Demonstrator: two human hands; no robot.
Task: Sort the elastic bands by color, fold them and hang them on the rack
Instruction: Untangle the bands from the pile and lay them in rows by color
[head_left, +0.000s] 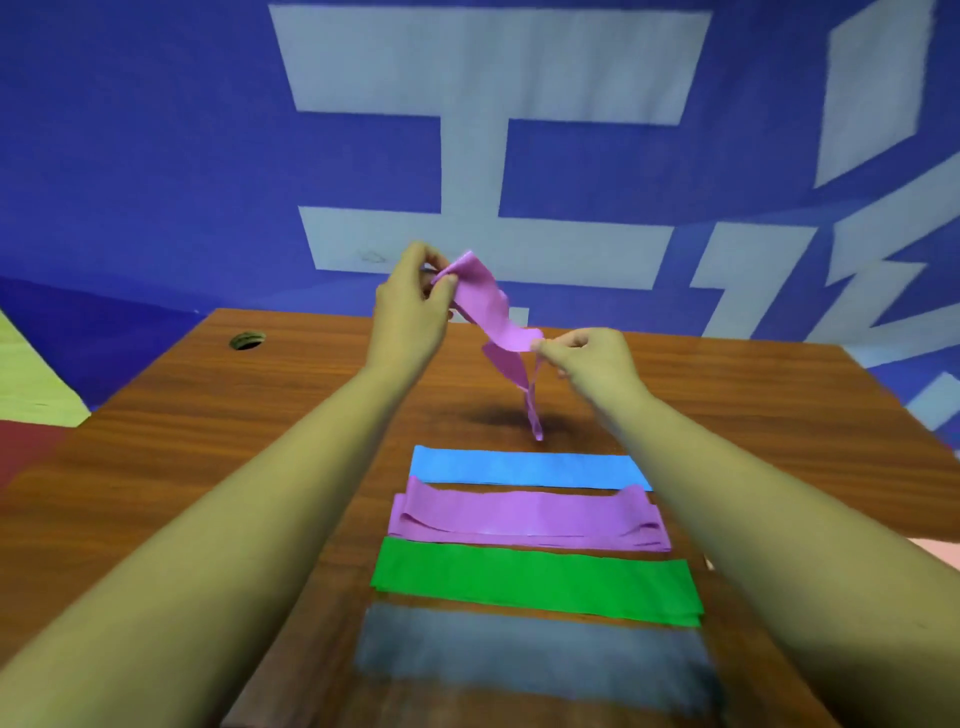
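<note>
Purple elastic band (485, 306) is up in the air over the far middle of the wooden table (208, 415), held by both hands. It is thin, soft and floppy, like a flat smooth ribbon, and it has twists and wrinkles in it. Its long way slants from high on the left down to the right. From the lower hand a loose tail hangs almost straight down, with its tip at the tabletop. I cannot tell if the tip touches the wood.

The left hand (410, 306) pinches the top end between its thumb and curled fingers. The right hand (592, 358) is lower and pinches the band farther along, with its fingers curled in tight.

Four more bands lie flat on the table, nearer the person, between the two arms. They are long strips that run left to right, one after another like steps. Farthest is the blue band (524, 467). Next is the folded purple band (519, 519), with bumpy layers at its ends. Then comes the green band (535, 582), smooth and neat. The nearest is the grey band (530, 654), which looks blurry.

The table is brown with wood stripes and has a round hole (247, 340) near its far left corner. Behind it is a blue wall (156, 156) with big pale blocky shapes.
</note>
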